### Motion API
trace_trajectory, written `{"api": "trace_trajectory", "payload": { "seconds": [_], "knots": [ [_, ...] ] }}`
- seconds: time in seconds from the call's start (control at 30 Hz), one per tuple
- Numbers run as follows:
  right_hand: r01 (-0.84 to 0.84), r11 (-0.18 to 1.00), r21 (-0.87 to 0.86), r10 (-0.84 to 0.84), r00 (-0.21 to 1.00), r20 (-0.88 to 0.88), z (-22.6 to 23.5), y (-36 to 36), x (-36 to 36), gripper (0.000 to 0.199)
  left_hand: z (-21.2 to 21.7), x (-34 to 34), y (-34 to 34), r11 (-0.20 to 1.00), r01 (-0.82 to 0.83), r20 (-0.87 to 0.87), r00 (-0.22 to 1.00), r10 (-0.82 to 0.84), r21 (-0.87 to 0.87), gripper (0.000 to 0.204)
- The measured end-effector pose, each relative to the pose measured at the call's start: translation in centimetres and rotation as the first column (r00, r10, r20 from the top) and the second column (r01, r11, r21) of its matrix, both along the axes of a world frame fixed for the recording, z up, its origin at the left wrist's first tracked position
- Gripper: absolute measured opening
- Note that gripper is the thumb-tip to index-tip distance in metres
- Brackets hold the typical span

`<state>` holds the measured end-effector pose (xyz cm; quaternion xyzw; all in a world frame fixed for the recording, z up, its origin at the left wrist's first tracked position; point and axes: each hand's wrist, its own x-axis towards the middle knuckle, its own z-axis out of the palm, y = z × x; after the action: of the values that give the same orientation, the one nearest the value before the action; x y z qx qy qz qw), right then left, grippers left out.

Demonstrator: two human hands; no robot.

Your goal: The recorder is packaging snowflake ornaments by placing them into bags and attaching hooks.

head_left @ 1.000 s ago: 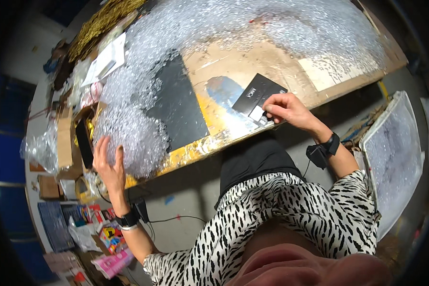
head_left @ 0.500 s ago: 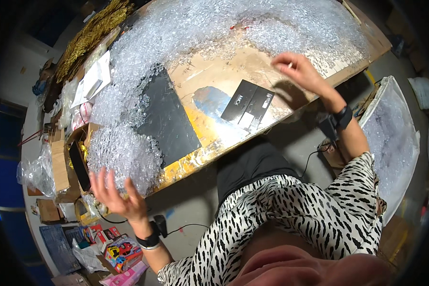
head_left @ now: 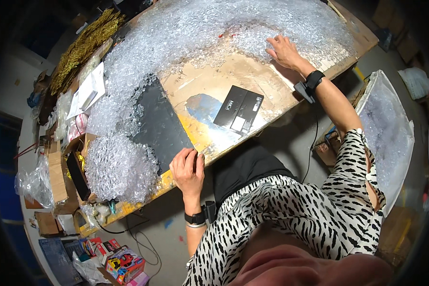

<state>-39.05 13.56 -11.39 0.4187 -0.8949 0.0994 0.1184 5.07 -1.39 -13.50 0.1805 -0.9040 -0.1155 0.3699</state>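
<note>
The left hand (head_left: 188,168) lies flat and open, fingers together, on the table (head_left: 233,76) edge, touching the near corner of the black sheet (head_left: 159,126). The right hand (head_left: 283,50) reaches far across, fingers spread, holding nothing, pressing into the clear beads (head_left: 200,28). A black box (head_left: 238,109) sits between them on bare board. Judging by the heaps everywhere, most sorting remains; only a bare patch is cleared

A worn wooden desk (head_left: 352,45) runs across a grey concrete floor (head_left: 291,143), cardboard boxes (head_left: 57,176) crowd its left end, and dim light leaves the far edges dark.
</note>
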Motion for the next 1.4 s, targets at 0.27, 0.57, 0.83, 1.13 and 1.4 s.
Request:
{"api": "trace_trajectory", "payload": {
  "seconds": [0.27, 0.57, 0.83, 1.13, 1.4],
  "knots": [
    [-0.091, 0.959, 0.27, 0.06, 0.991, 0.123, 3.7, -1.7, -1.0, 0.07, 2.0, 0.9, -3.8, 0.864, 0.202, 0.036, 0.969, -0.245, 0.461, 0.016],
    [-0.042, 0.898, 0.437, -0.021, 0.99, 0.139, 7.3, -4.0, 1.7, 0.071, 0.4, 1.0, -4.9, 0.633, 0.214, -0.228, 0.972, -0.061, 0.744, 0.008],
    [-0.041, 0.887, 0.46, -0.025, 0.991, 0.135, 6.6, -4.1, 1.0, 0.074, 0.6, 1.4, -4.7, 0.555, 0.272, -0.31, 0.95, -0.027, 0.786, 0.008],
    [-0.015, 0.935, 0.354, -0.033, 0.991, 0.129, 5.0, -2.6, 0.4, 0.07, 0.8, 1.0, -5.3, 0.584, 0.229, -0.259, 0.965, -0.033, 0.779, 0.008],
    [-0.065, 0.977, -0.202, 0.085, 0.992, 0.095, -2.5, -5.5, -5.2, 0.027, 0.1, -0.8, -3.3, 0.693, 0.154, -0.18, 0.983, -0.035, 0.704, 0.013]
  ]
}}
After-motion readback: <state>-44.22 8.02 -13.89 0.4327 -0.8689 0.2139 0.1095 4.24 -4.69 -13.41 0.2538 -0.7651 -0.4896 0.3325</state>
